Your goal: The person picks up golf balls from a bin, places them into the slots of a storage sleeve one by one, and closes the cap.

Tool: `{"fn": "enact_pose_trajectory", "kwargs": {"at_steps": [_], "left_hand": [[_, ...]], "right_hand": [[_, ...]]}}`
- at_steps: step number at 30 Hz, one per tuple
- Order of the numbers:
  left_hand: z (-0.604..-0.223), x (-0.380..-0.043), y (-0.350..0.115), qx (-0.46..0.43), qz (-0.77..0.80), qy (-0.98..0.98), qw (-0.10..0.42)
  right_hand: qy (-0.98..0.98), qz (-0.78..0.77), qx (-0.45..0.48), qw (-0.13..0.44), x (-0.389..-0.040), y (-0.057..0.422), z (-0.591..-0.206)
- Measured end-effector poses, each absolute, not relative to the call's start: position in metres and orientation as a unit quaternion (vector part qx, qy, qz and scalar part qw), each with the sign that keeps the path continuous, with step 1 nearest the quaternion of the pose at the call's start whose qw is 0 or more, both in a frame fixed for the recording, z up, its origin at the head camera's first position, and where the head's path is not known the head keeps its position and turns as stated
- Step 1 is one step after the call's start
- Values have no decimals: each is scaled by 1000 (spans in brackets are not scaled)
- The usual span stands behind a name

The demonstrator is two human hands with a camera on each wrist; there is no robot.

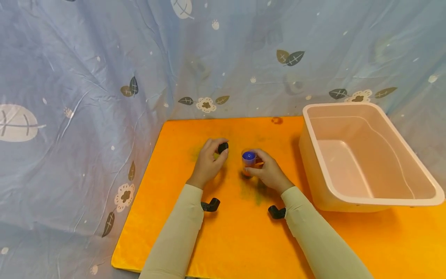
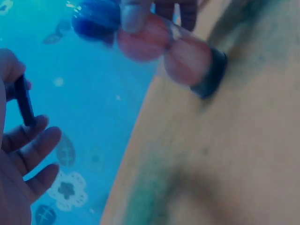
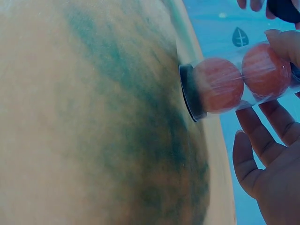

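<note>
My right hand (image 1: 270,170) grips a clear plastic tube (image 3: 248,98) around its side, thumb on one face and fingers on the other. Two red balls (image 3: 219,85) sit inside it toward the black end cap (image 3: 191,93), and a blue ball (image 1: 249,155) is at the tube's open top. A round black lid (image 1: 223,147) is pinched between the thumb and fingers of my left hand (image 1: 208,164), a short way left of the tube. In the left wrist view the lid (image 2: 24,99) shows edge-on, its other fingers spread.
A large pale pink plastic tub (image 1: 313,155) stands on the orange table (image 1: 237,240) at the right. Dark green stains (image 3: 154,122) mark the tabletop near the tube. A blue patterned curtain (image 1: 237,69) hangs behind the table and along its left side.
</note>
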State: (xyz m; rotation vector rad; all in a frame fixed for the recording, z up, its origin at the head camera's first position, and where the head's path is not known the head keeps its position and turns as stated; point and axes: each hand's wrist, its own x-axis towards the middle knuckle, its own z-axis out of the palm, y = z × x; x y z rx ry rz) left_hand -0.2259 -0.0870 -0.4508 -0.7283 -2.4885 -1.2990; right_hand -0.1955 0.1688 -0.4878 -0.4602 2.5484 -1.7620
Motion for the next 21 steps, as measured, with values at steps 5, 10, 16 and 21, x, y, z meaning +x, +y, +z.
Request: {"fn": "enact_pose_trajectory", "kwargs": {"at_steps": [5,10,16,21], "left_hand": [[-441,-223,-77,-263,-490,-822,122],[-433,-216,-64,-271,-523,-796,140],[-432,-211,-47,-313,-501,-795,135],[-437,-211,-40,-347,-473,-801,119]], "right_hand": [[813,-562,-152,-2,-196,169,-489],[812,-562,-158,-7,-195,169,-489],[811,-565,-153,-2,-195,170,-489],[810,-567,-153,-4,-194,170,-489]]}}
